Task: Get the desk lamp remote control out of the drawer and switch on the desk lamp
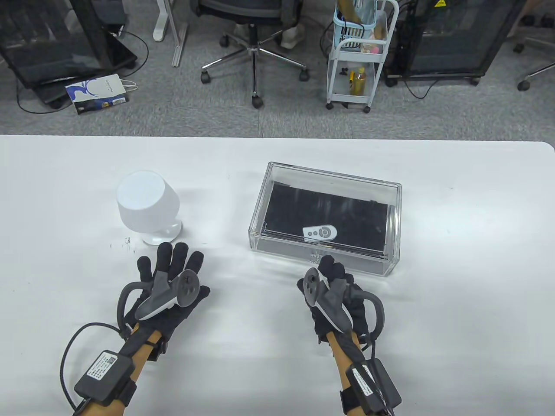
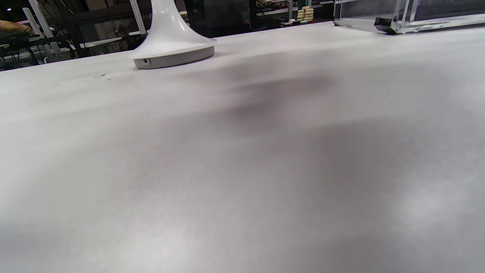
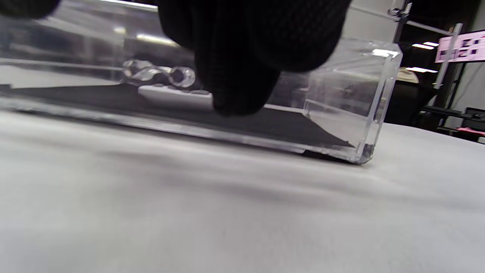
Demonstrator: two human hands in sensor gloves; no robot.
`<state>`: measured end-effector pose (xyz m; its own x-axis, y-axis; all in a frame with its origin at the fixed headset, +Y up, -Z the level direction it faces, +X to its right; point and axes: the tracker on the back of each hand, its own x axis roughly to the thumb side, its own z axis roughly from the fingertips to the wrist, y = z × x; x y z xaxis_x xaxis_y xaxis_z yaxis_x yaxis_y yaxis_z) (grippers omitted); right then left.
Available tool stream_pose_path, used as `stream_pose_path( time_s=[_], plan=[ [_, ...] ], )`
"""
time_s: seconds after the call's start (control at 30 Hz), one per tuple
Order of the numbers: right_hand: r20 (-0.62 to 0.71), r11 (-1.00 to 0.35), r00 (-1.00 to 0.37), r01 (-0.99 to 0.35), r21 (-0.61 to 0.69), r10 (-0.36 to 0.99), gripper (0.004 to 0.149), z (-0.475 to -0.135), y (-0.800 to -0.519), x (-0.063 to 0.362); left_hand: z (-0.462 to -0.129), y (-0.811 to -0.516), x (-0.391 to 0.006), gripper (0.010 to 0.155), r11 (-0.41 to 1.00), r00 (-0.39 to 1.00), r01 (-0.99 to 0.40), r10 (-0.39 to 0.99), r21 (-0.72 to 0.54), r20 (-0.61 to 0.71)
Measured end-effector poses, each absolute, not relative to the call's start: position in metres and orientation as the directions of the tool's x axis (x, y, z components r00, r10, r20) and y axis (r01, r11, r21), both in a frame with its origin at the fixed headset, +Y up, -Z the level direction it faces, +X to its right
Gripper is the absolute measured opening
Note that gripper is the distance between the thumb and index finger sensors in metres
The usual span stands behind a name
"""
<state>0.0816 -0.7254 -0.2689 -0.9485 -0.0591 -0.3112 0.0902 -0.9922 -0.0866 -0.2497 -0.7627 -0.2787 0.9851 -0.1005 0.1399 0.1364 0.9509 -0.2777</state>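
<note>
The white desk lamp (image 1: 147, 207) stands at the left of the table; its base (image 2: 174, 53) shows in the left wrist view. The clear acrylic drawer box (image 1: 392, 225) is closed, with the grey remote (image 1: 320, 232) on its black liner; the remote also shows in the right wrist view (image 3: 176, 96). My left hand (image 1: 173, 255) rests flat on the table just in front of the lamp, fingers spread, holding nothing. My right hand (image 1: 330, 266) is at the drawer's front with curled fingers (image 3: 242, 57), right beside the crystal knob (image 3: 159, 74) and not gripping it.
The white table (image 1: 455, 303) has bare surface in front of and to the right of the box. Its far edge (image 1: 277, 138) lies behind the lamp and box. A corner of the box (image 2: 394, 22) shows in the left wrist view.
</note>
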Motion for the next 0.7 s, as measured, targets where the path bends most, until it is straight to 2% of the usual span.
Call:
stream_pose_path(
  time_s=[0.07,0.2,0.37,0.5,0.7],
  plan=[
    [-0.371,-0.994,-0.927,0.084,-0.071,-0.052,0.073,-0.278,-0.725,0.082,-0.280,-0.762,-0.250,0.075,0.952,0.987,0.124,-0.088,-0.279,0.137],
    [-0.479,-0.996,-0.873,0.082,0.044,-0.094,0.081,-0.299,-0.733,0.082,-0.280,-0.761,-0.251,0.075,0.954,0.986,0.124,-0.088,-0.272,0.142],
    [-0.597,-0.993,-0.802,-0.048,0.104,-0.023,0.084,-0.316,-0.744,0.081,-0.282,-0.762,-0.249,0.075,0.953,0.987,0.105,-0.067,-0.283,0.143],
    [-0.570,-0.993,-0.820,-0.021,0.118,-0.050,0.075,-0.322,-0.745,0.078,-0.282,-0.763,-0.247,0.075,0.951,0.986,0.114,-0.073,-0.288,0.150],
    [-0.535,-0.996,-0.842,0.025,0.083,-0.066,0.074,-0.315,-0.745,0.077,-0.281,-0.763,-0.245,0.075,0.951,0.985,0.119,-0.076,-0.286,0.158]
  ],
)
